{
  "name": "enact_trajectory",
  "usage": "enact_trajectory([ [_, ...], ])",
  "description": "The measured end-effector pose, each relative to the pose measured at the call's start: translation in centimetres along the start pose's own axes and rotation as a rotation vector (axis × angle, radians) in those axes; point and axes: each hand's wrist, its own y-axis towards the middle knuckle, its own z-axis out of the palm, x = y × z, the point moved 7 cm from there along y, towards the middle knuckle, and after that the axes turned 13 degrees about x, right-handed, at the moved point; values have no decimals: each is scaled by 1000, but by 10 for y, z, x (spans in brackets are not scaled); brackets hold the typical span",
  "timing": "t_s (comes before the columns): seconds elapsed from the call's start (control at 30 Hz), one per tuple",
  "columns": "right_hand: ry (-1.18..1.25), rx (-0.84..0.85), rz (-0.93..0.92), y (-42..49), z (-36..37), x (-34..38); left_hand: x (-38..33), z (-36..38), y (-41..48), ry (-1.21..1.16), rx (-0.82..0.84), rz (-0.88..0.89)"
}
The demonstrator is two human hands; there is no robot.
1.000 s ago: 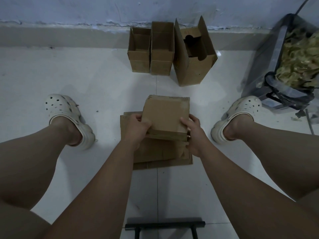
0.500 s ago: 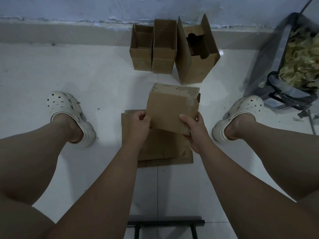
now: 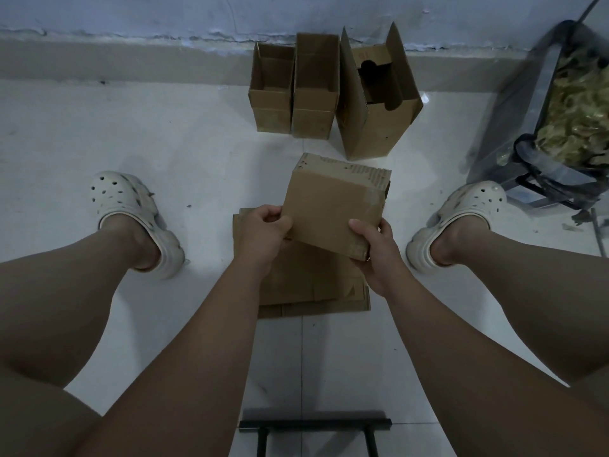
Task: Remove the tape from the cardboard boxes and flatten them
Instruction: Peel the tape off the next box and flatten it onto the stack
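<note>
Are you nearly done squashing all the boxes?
Partly. Done: a flattened stack lies on the floor. In hand: the left hand and right hand grip one box, not yet flat. Left: three open boxes stand by the wall.

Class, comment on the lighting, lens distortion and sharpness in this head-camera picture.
Head view: dim, bluish light leaves arms and legs dark; wide-angle bending slightly bows the wall's base; the box, held by the left hand and right hand, is sharp; the glossy floor tiles carry a soft sheen by the standing boxes.
</note>
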Motion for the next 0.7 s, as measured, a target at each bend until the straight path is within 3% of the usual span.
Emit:
enact_trajectory([
  [0.17,-18,-7,11,0,0,-3,7,-4,1,24,-43,-14],
  [0.33,7,-62,38,1,-2,8,5,1,-4,-208,-53,37],
  [0.37,17,-73,51,2,-3,10,0,5,-5,-131,-28,75],
  [0.5,94,-66,135,3,-11,18,-28,22,-2,643,178,240],
  [0.57,107,-54,233,1,-18,18,-38,24,1,907,195,309],
  [0.7,116,-34,385,-3,-29,14,-44,28,2,1006,223,396],
])
